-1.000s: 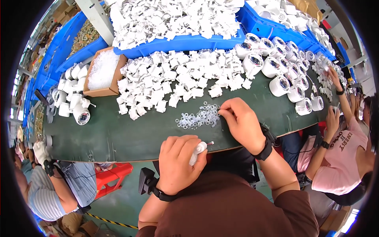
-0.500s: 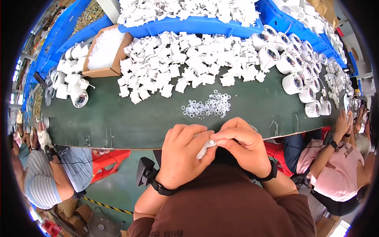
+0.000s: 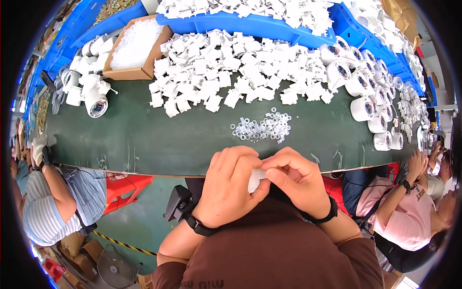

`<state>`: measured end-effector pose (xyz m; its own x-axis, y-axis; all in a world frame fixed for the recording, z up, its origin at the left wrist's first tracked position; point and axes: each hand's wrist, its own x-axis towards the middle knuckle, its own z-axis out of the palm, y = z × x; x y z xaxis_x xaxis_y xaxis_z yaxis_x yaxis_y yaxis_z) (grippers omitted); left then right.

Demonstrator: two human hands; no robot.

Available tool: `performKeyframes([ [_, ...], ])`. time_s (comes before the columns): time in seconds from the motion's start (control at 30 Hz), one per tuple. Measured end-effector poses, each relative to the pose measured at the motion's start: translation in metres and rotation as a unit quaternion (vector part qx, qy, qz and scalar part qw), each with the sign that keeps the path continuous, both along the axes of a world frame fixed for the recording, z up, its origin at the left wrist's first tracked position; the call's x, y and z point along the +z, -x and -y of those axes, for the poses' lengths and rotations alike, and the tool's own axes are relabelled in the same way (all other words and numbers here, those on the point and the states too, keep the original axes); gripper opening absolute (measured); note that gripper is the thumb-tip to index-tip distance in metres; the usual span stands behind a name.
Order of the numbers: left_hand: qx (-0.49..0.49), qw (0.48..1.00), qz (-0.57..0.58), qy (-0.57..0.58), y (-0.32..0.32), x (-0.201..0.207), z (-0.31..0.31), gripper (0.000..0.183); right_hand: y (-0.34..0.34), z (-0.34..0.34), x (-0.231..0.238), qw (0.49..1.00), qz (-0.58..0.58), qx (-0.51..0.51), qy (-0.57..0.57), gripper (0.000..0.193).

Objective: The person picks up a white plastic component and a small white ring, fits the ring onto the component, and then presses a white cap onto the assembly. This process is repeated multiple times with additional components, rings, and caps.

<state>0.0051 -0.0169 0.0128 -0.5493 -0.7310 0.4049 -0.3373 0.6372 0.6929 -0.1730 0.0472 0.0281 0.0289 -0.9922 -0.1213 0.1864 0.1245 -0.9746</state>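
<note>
My left hand (image 3: pixel 230 185) and my right hand (image 3: pixel 297 180) meet just below the near edge of the dark green table (image 3: pixel 144 144). Both are closed on one small white plastic part (image 3: pixel 255 179), mostly hidden between the fingers. The right thumb and forefinger pinch at its top. On the table just beyond my hands lies a small heap of clear plastic rings (image 3: pixel 262 127). Farther back spreads a big pile of white plastic pieces (image 3: pixel 226 77).
A cardboard box of clear bits (image 3: pixel 134 48) sits at the back left beside white round housings (image 3: pixel 89 91). More white housings (image 3: pixel 365 91) line the right side. Blue bins (image 3: pixel 255 21) run along the far edge. One person sits at my left (image 3: pixel 57 192), another at my right (image 3: pixel 409 212).
One second ago my right hand reached into the clear rings while my left held the white part. It has come back, and both hands now close together on the part.
</note>
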Motion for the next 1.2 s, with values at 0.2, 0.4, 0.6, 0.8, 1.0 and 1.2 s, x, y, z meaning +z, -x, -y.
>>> performKeyframes([
  [0.2, 0.04, 0.998, -0.028, 0.033, 0.007, -0.006, -0.004, 0.047, -0.014, -0.002, -0.003, 0.994, 0.051, -0.089, -0.021, 0.013],
  [0.4, 0.042, 0.996, -0.044, 0.072, 0.003, -0.014, -0.008, 0.042, -0.006, -0.003, 0.002, 0.999, 0.036, -0.032, -0.018, 0.019],
  [0.6, 0.032, 0.996, -0.053, 0.067, 0.003, -0.013, -0.004, 0.038, -0.015, -0.004, -0.002, 0.998, -0.035, -0.038, 0.029, 0.02],
  [0.8, -0.119, 0.993, -0.022, 0.012, -0.047, -0.001, 0.018, 0.032, 0.003, 0.006, 0.006, 0.962, -0.242, 0.06, 0.109, 0.013],
  [1.0, 0.266, 0.933, 0.201, 0.137, -0.125, -0.007, 0.052, 0.03, 0.125, 0.023, 0.015, 0.672, -0.678, -0.272, 0.122, 0.044],
  [1.2, 0.464, 0.839, 0.236, 0.162, -0.175, -0.044, 0.118, 0.072, 0.208, 0.009, -0.015, 0.536, -0.791, -0.296, -0.009, 0.072],
])
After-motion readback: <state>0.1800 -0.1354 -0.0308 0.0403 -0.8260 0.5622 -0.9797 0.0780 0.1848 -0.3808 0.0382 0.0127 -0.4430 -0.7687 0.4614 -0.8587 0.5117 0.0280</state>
